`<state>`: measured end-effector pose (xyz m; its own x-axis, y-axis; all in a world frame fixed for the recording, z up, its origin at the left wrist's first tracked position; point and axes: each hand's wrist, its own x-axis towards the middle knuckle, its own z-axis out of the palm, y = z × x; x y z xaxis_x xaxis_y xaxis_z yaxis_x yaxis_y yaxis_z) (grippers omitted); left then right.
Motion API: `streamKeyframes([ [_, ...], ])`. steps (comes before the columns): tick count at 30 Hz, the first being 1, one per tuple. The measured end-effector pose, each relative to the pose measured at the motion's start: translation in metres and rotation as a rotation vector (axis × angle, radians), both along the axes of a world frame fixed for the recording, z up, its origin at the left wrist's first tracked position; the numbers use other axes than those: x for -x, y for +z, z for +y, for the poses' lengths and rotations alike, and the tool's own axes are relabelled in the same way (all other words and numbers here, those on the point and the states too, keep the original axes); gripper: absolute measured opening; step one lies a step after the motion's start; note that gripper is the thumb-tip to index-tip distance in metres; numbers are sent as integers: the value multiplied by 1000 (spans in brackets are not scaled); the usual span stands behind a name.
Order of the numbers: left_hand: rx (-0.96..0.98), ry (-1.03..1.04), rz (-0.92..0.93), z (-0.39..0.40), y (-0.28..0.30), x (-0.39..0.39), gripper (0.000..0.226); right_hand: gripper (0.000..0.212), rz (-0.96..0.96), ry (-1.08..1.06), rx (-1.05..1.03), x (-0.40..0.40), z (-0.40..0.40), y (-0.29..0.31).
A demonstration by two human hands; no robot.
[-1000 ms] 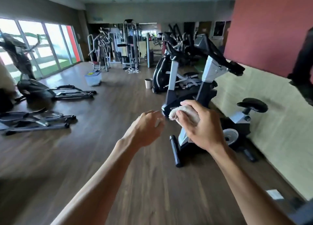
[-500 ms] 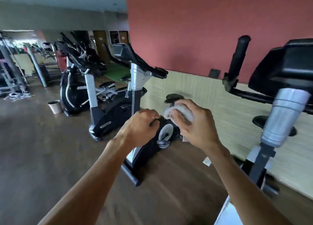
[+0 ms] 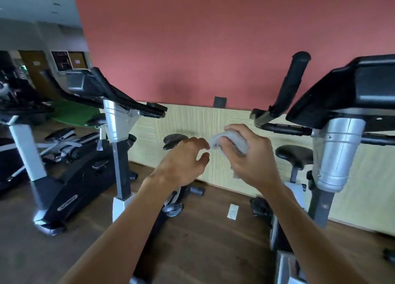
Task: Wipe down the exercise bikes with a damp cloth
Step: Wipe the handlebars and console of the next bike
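A bunched white cloth [image 3: 229,141] is grasped in the right hand [image 3: 249,155], the fingers being curled round it; one end of the cloth protrudes to the left past the fingers, and a small corner is seen below the palm. The left hand [image 3: 183,162] is held just beside it, released and holding nothing, with its loosely bent fingertips close to the protruding end of the cloth; contact cannot be told. Both hands are raised in the gap between two exercise bikes. The bike on the right [image 3: 339,146] is shown with a black console, a silver column and a black saddle [image 3: 295,155]. The bike on the left [image 3: 119,134] is shown with black handlebars on a silver-and-dark column. A wooden floor [image 3: 209,241] lies beneath, and a red wall [image 3: 192,48] above a pale striped panel [image 3: 213,121] stands behind.
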<state>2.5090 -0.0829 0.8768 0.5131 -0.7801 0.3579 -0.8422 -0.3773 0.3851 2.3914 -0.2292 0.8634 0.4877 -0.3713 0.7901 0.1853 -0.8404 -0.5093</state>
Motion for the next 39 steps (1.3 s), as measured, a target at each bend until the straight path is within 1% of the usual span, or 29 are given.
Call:
streamKeyframes([
  [3, 18, -21, 39, -16, 1, -40, 14, 21, 8, -50, -6, -31, -8, -1],
  [4, 17, -40, 45, -22, 0, -53, 10, 18, 21, -60, -11, -39, -11, -2],
  [8, 42, -132, 8, -50, -4, -101, 25, 15, 55, -112, 9, -73, -26, -5],
  [11, 43, -208, 4, -75, -6, -141, 25, 19, 67, -157, 15, -104, -41, -7],
  [15, 13, -304, 26, -115, -11, -198, 28, 32, 51, -296, 58, -150, -63, -8],
  [18, 0, -410, 41, -145, -10, -235, 30, 35, 5, -414, 38, -183, -77, -6],
  [20, 33, -477, 71, -163, -7, -256, 31, 36, 2, -491, 27, -202, -84, -5],
  [21, 59, -511, 95, -169, -6, -262, 30, 37, 1, -523, 20, -207, -86, -4],
  [24, 126, -642, 193, -196, 1, -273, 14, 40, -9, -623, -23, -221, -97, 4],
  [26, 147, -749, 244, -215, 8, -276, 14, 40, -17, -704, -5, -228, -106, 12],
  [29, 194, -859, 236, -251, 14, -283, 14, 37, -28, -801, 52, -235, -124, 26],
  [33, 219, -913, 207, -314, 20, -293, 16, 35, -30, -923, 126, -239, -157, 44],
  [35, 239, -946, 194, -347, 27, -294, 19, 36, -29, -952, 139, -239, -180, 50],
  [39, 257, -1023, 168, -416, 35, -290, 14, 37, -27, -1011, 153, -236, -228, 53],
])
